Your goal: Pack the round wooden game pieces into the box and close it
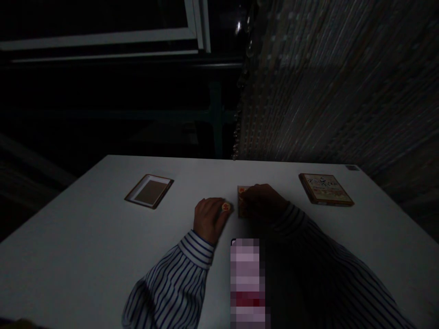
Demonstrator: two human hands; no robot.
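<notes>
My left hand (209, 218) rests on the white table (85, 246), fingers curled around a small round orange-patterned piece (226, 207) at its fingertips. My right hand (263, 200) lies in shadow just to its right, fingers closed over a small brown square board or tile stack (241, 192); what it grips is hard to make out. Both wrists wear striped shirt sleeves.
An open brown box tray (149, 191) with a pale rim lies at the left of the table. A printed brown box lid (325, 188) lies at the right. A woven curtain (336, 82) hangs behind the table. The room is dark.
</notes>
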